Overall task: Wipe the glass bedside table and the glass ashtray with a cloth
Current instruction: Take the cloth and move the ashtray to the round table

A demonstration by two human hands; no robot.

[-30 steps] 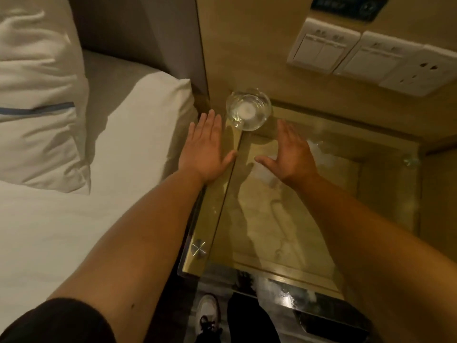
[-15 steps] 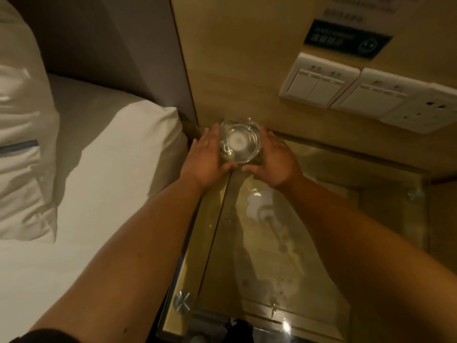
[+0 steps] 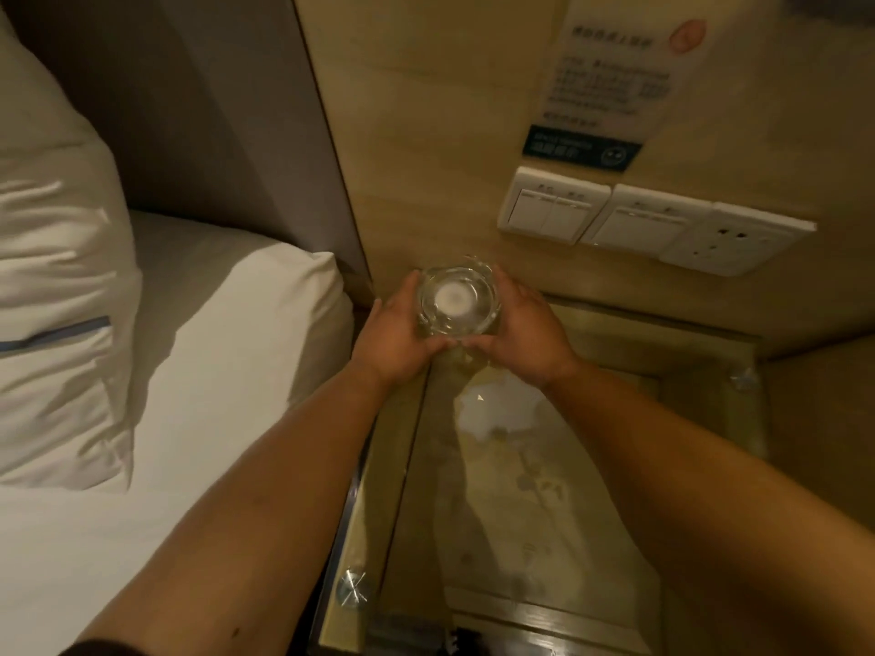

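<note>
A round clear glass ashtray (image 3: 457, 298) sits at the far left corner of the glass bedside table (image 3: 530, 504). My left hand (image 3: 397, 338) grips its left side and my right hand (image 3: 525, 331) grips its right side, thumbs meeting at its near edge. Whether the ashtray is lifted off the glass or resting on it I cannot tell. No cloth is in view.
A white bed (image 3: 189, 371) with a pillow (image 3: 57, 277) lies close on the left. The wooden wall behind carries light switches (image 3: 554, 205), a socket (image 3: 738, 243) and a notice sign (image 3: 611, 87). A metal stud (image 3: 351, 588) marks the table's near left corner.
Both hands moved from flat on the table top to the ashtray and closed around its sides. The view has tilted up toward the wall.
</note>
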